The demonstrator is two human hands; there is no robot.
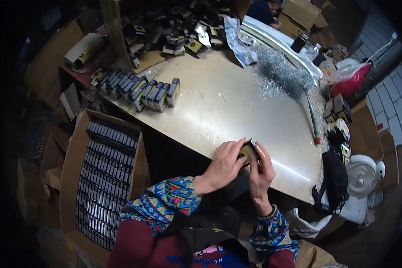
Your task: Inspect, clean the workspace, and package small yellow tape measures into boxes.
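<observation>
Over the near edge of the table, both hands hold a small black-and-yellow box (246, 152). My left hand (222, 164) grips its left side, thumb on the yellow face. My right hand (261, 169) closes on the opposite side, fingers along the box's upper edge. A white part shows at the top of the box; whether it is a flap or something inside I cannot tell. Similar boxes (158, 96) stand upright in close rows at the table's left edge.
Left of me, an open carton (67, 196) holds packed rows of boxes. Loose black-and-yellow boxes (178, 42) heap at the back. Thin silvery metal pieces (277, 73) pile at the far right, near a long tool (314, 123). A black bag (332, 181) and white fan (361, 176) stand right.
</observation>
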